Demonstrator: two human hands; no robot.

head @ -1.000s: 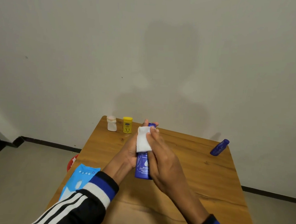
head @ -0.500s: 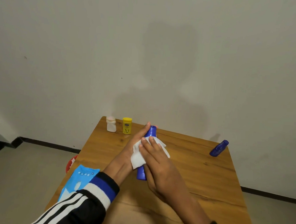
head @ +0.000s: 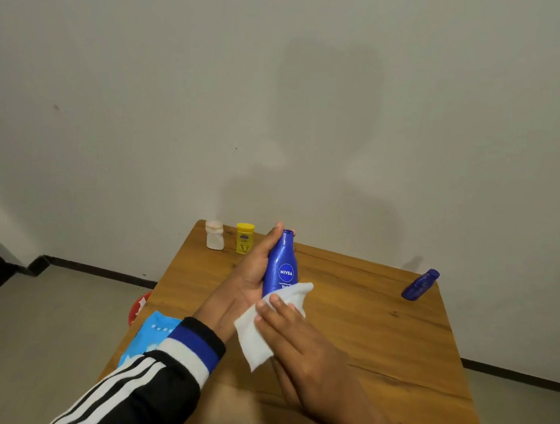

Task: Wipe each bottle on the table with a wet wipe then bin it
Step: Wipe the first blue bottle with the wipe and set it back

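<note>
Standing against a pale wall (head: 147, 105), wooden table (head: 380, 316).

- Blue bottle (head: 281, 267): upright, "NIVEA" label facing the camera, lifted over the counter
- White wipe (head: 266, 325): crumpled against its lower part
- White bottle (head: 214, 235), yellow bottle (head: 244, 238): upright, side by side, far left corner
- Second blue bottle (head: 419, 284): tilted, far right edge

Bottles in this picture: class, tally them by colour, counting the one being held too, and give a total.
Blue: 2, the blue Nivea bottle in hand and the small blue bottle lying at the far right.
Yellow: 1, the yellow bottle.
White: 1, the white bottle.
Total: 4
</note>
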